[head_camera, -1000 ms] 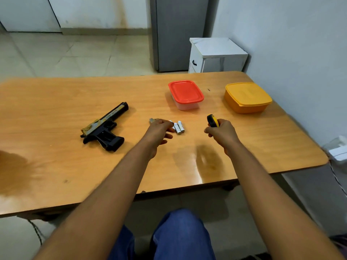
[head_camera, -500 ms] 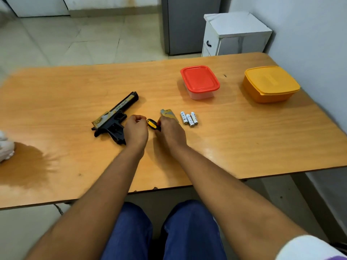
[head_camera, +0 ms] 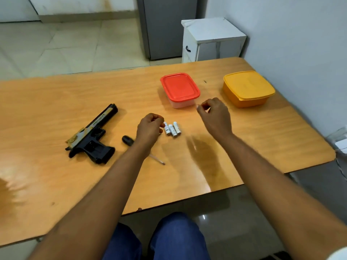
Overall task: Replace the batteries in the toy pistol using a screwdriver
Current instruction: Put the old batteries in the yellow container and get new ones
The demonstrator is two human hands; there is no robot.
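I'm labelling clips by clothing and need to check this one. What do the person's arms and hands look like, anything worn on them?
Both forearms are bare to the hands. The left hand and right hand show no gloves; I see no rings, watch or bands. A bit of white cloth, perhaps a short sleeve, shows at the right arm's upper end. No sleeve shows on the left arm.

pistol left of screwdriver, batteries right

Soft, even daylight fills my view; a pale sheen glares off the glossy orange wooden table near its front edge. My right hand is motion-blurred above its dark shadow, and straight lines bow at the frame edges
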